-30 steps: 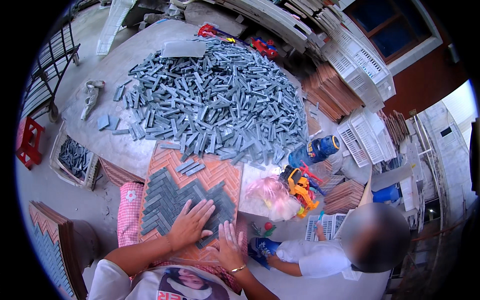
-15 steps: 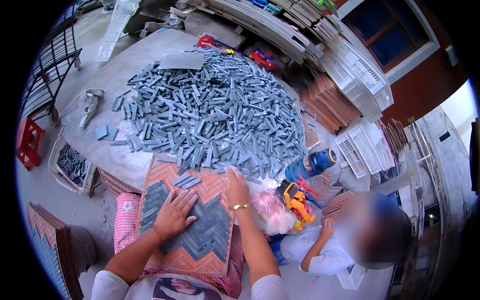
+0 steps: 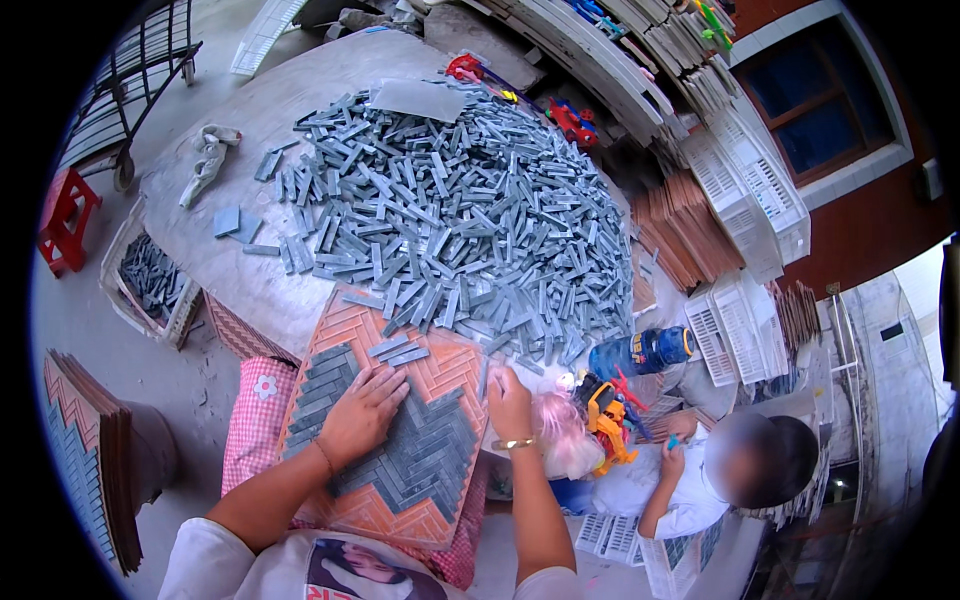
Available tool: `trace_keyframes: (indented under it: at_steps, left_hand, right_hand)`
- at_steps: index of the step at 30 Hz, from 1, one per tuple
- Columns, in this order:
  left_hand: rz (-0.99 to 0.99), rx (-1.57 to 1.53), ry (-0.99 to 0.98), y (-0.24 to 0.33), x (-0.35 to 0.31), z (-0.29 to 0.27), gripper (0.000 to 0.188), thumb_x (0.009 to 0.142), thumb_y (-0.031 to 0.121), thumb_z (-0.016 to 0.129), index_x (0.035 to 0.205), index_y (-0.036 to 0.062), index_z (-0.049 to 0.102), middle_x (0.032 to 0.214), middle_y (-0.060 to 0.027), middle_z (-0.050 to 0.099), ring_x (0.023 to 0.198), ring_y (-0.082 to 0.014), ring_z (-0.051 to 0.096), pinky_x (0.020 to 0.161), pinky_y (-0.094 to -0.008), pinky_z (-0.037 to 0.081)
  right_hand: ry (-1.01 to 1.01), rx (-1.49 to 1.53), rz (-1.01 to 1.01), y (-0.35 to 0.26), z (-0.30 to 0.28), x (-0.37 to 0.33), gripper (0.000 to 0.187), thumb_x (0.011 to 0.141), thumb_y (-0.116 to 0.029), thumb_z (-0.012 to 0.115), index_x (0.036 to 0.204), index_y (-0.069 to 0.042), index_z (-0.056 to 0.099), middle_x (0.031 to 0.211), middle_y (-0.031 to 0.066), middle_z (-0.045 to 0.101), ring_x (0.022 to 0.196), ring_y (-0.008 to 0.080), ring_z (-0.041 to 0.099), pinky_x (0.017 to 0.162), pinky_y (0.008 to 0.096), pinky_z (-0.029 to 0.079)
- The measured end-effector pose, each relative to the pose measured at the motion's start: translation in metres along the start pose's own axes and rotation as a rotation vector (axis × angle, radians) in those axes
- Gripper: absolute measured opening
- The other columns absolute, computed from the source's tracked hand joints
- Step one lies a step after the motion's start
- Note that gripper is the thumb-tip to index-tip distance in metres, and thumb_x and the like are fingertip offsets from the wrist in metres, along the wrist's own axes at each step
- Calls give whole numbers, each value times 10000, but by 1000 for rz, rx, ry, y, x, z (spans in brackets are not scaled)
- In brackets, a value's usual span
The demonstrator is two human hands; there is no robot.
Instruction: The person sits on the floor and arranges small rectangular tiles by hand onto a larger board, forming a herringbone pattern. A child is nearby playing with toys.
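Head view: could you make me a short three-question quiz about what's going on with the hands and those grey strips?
1. True or false: the left hand lies flat on the grey strips set in the orange tray.
2. Where is the right hand? A) at the tray's right edge, near the pile B) on the red stool C) holding the blue bottle
3. Fill in: the strips in the tray form a ______ pattern.

Key: 1 true; 2 A; 3 herringbone. The big strip pile lies beyond the tray.
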State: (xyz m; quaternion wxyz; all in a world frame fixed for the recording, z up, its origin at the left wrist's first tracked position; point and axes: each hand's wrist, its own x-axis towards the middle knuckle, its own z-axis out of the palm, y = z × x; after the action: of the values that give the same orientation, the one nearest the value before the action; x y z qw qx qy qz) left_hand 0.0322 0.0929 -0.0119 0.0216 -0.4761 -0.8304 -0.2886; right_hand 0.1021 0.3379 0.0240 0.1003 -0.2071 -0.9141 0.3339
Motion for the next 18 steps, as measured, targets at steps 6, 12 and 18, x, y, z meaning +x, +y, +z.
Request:
trace_keyframes:
  at_steps: [6, 12, 18]
  left_hand:
    - [-60, -251, 164, -3, 0, -9, 345, 702, -46, 534, 1045, -16, 546, 1209, -142, 527, 1187, -313, 454, 1045, -416, 315]
    - [-170, -444, 348, -11, -3, -8, 245, 698, -94, 521, 919, 5, 561, 1106, -140, 583, 1131, -333, 499, 958, -411, 407]
    - [-133, -389, 319, -10, -3, -4, 179, 678, -92, 525, 826, 0, 566, 1087, -145, 579, 1134, -329, 492, 969, -399, 400]
  right_hand:
    - [24, -42, 18, 9, 0, -29, 115, 821, -103, 540, 907, -42, 586, 782, 149, 627, 740, 313, 617, 665, 382, 474]
    - [-18, -9, -364, -45, 45, -48, 131, 807, -102, 580, 931, -75, 613, 865, 114, 621, 822, 316, 592, 678, 389, 476]
    - [-44, -128, -324, -65, 68, -37, 193, 788, -35, 558, 967, -83, 615, 951, 120, 595, 866, 312, 586, 713, 390, 472]
